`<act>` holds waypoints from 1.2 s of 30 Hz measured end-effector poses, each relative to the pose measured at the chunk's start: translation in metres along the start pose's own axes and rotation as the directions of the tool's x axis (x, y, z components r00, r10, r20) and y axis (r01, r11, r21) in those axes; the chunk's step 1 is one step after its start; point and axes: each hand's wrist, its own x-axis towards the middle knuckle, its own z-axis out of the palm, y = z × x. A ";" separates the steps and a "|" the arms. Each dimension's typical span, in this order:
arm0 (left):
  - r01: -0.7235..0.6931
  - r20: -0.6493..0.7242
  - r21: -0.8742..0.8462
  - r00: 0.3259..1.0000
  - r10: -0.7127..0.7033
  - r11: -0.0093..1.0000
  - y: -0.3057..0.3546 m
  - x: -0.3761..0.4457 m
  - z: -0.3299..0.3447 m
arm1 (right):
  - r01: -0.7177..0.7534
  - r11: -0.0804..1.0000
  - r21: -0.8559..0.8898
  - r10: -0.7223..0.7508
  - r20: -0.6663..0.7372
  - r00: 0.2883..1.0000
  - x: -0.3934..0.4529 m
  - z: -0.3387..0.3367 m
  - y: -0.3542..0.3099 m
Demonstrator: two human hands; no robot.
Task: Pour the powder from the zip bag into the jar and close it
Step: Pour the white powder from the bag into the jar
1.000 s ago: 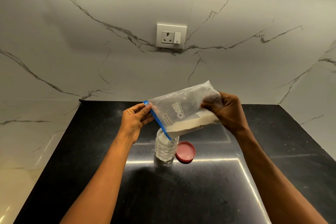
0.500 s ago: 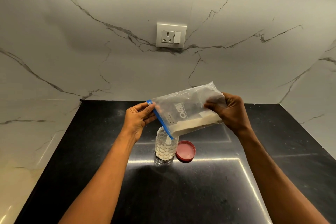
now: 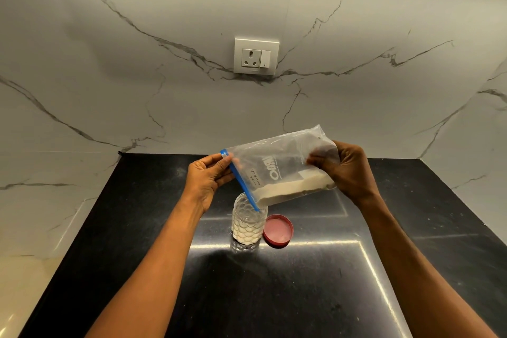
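Note:
A clear zip bag [image 3: 277, 170] with a blue zip strip hangs tilted over the counter, pale powder lying along its lower edge. My left hand [image 3: 208, 175] pinches the upper end of the blue strip. My right hand [image 3: 345, 170] grips the bag's closed bottom end and holds it higher. The strip's lower corner dips into the open mouth of a clear dimpled jar [image 3: 248, 223], which stands upright and holds white powder in its lower part. The jar's red lid [image 3: 278, 230] lies on the counter, touching the jar's right side.
The black stone counter [image 3: 274, 296] stretches toward me, with a pale marble ledge to its left. A marble wall rises behind it, carrying a white socket and switch plate [image 3: 256, 56].
The bag has shifted slightly right and up with both hands. The powder level in the jar looks a little higher than a second ago.

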 end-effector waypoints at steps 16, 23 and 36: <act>-0.003 0.004 -0.034 1.000 0.003 0.999 0.003 0.001 0.002 | 0.036 0.999 -0.015 -0.037 -0.025 0.999 0.005 -0.001 -0.002; -0.010 0.008 -0.036 1.000 0.010 0.999 0.004 0.000 0.002 | 0.040 0.999 -0.031 -0.041 -0.032 0.999 0.005 -0.001 -0.003; -0.011 0.008 -0.059 1.000 0.011 0.998 0.004 -0.001 -0.001 | 0.006 1.000 0.010 -0.005 -0.020 1.000 0.005 0.001 -0.010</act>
